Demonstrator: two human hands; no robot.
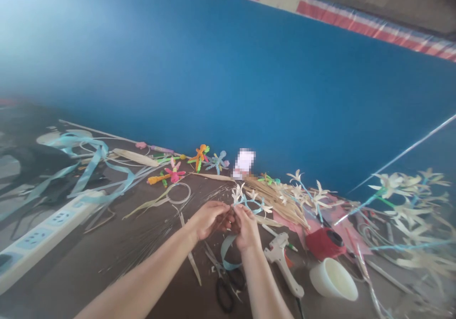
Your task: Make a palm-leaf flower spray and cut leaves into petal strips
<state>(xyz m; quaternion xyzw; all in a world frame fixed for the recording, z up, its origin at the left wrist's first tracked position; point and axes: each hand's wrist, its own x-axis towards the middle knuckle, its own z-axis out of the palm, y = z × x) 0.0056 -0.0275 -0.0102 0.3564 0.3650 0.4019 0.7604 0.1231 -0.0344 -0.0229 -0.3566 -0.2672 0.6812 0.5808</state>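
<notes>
My left hand [211, 220] and my right hand [245, 225] meet above the dark table, fingertips pinched close together. What sits between the left fingertips is too small to make out. A light-blue ribbon [226, 255] curls down from my right hand. Just beyond the fingers is a small cream flower [238, 193] with narrow petals, beside a ring wound in blue ribbon [253, 205] that carries more such flowers. Whether the fingers touch the ring is hidden. Below the hands lie black-handled scissors [225, 293], partly under the ribbon.
A white glue gun [284, 262] and a white cup [334, 279] stand right, near a red roll [325, 244] and cream flowers on blue stems [402, 200]. A power strip [48, 233] lies left. Colourful twisted figures [200, 157] line the blue wall [213, 81]. A clear ring [178, 193] lies nearby.
</notes>
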